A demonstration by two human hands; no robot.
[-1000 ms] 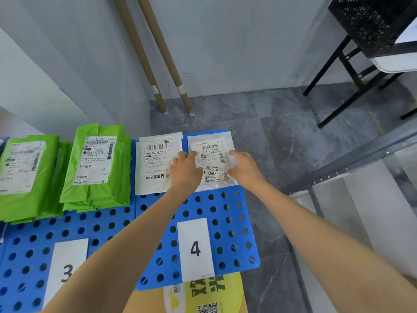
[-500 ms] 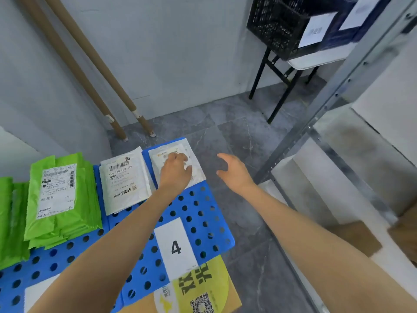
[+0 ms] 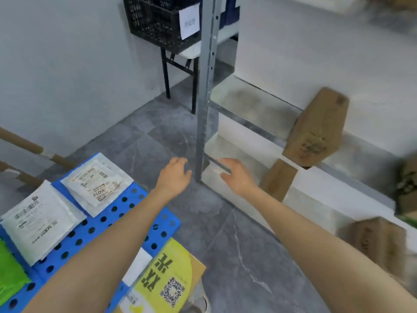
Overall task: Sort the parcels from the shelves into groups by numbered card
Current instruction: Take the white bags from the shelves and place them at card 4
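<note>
Currently both hands empty, fingers loose: left hand [image 3: 174, 177] and right hand [image 3: 237, 177] flank the shelf post [image 3: 205, 86]. White parcels [image 3: 97, 184] lie along the far edge of the blue board [image 3: 135, 213]; brown boxes [image 3: 316, 129] stand on the shelves [image 3: 248, 102].

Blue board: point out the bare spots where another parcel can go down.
Bare: the strip of blue board between the 06014 parcel and the yellow box, under the left forearm. Crowded: the far edge, where that parcel lies beside another white parcel, green parcels further left.
</note>
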